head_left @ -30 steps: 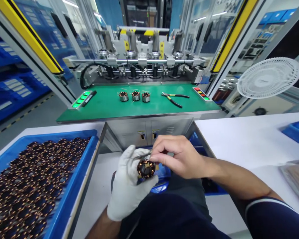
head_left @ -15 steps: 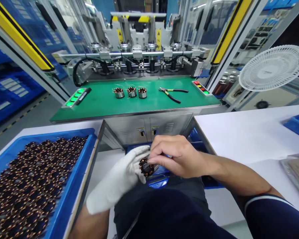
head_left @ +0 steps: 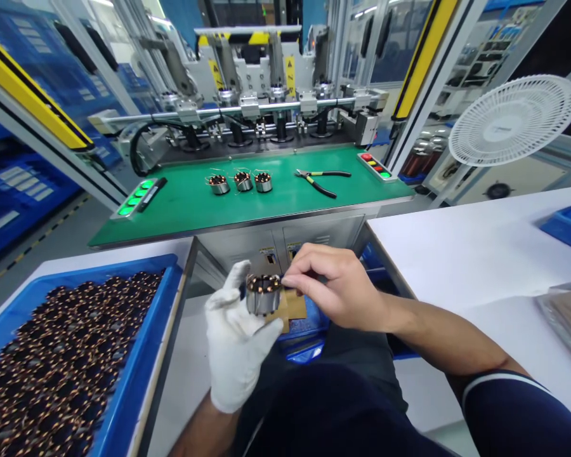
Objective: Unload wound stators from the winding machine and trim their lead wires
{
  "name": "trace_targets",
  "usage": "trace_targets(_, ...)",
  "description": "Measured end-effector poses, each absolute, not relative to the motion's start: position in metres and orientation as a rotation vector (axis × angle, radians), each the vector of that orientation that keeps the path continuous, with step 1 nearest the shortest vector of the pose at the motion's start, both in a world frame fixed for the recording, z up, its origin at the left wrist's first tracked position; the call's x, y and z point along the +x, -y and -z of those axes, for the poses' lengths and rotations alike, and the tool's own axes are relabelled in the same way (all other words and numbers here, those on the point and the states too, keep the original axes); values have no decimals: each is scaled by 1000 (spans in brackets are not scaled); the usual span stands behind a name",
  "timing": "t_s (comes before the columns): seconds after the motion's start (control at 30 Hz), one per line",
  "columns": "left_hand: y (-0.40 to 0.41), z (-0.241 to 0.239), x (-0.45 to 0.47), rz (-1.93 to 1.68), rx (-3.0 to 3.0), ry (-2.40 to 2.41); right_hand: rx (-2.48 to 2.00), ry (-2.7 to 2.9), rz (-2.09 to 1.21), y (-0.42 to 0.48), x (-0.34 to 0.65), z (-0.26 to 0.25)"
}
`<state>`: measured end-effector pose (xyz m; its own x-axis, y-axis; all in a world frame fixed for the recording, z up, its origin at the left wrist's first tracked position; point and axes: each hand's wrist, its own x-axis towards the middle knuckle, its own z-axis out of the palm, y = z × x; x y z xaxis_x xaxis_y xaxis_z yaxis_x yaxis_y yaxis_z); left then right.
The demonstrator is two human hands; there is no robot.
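My left hand [head_left: 233,349], in a white glove, grips a wound motor stator [head_left: 263,302] with a silvery steel ring and copper windings on top. The stator stands nearly upright between thumb and fingers. From the right, my bare right hand [head_left: 340,289] comes up to its upper rim with thumb and forefinger pinched together. Whatever lies in that pinch is too small to make out. Beyond the hands, three similar stators [head_left: 243,181] with loose wire ends stand in a row on the green worktop [head_left: 190,212].
Black-handled cutting pliers [head_left: 324,181] lie right of the row. A blue tray [head_left: 172,270] full of wound stators sits at left. Green-lit buttons [head_left: 137,198] and a control box [head_left: 378,167] flank the worktop before a machine [head_left: 257,105]. A white fan [head_left: 511,124] stands right.
My left hand has turned the stator from facing me to nearly upright and raised it slightly. My right hand's pinch has moved from the stator's face to its right rim.
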<state>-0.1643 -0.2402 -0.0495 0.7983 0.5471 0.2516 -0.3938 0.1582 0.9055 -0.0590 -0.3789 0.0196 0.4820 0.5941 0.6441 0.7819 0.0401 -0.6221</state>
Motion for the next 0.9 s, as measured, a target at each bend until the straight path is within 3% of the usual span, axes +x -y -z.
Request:
trace_targets(0.37,211,26,-175,-297,1934,128,-1485,1446,66,380,-48,-20)
trace_targets(0.67,223,45,-174,-711,1643,151,-1467,1391,120,380,-57,-14)
trace_targets(0.9,215,48,-172,-933,1814,205,-1605,1415,429,395,-63,1)
